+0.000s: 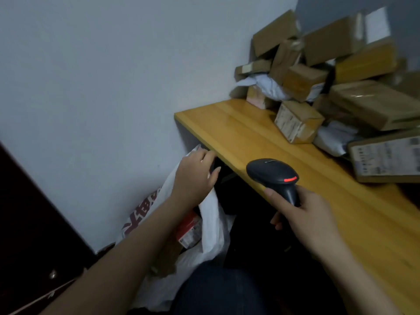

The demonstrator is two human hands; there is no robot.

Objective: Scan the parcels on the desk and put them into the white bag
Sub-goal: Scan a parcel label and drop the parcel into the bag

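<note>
Gripping scanner [272,173], right hand [302,214] had fingers clamped round its handle over desk [227,133] edge; left hand [195,176] sat at white bag [213,223] mouth, fingers loosely apart; parcels [318,87] piled at desk's far end.

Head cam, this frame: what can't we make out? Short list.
All in the head view:
1. Labels: print on the small box and the flat box is blurred; the right edge also cuts off the flat box.
2. Contents of the white bag: the left forearm and the bag's wall cover most.
3. Grip of the left hand on the bag rim: hidden behind the hand's back.
4. Under the desk: too dark.
</note>
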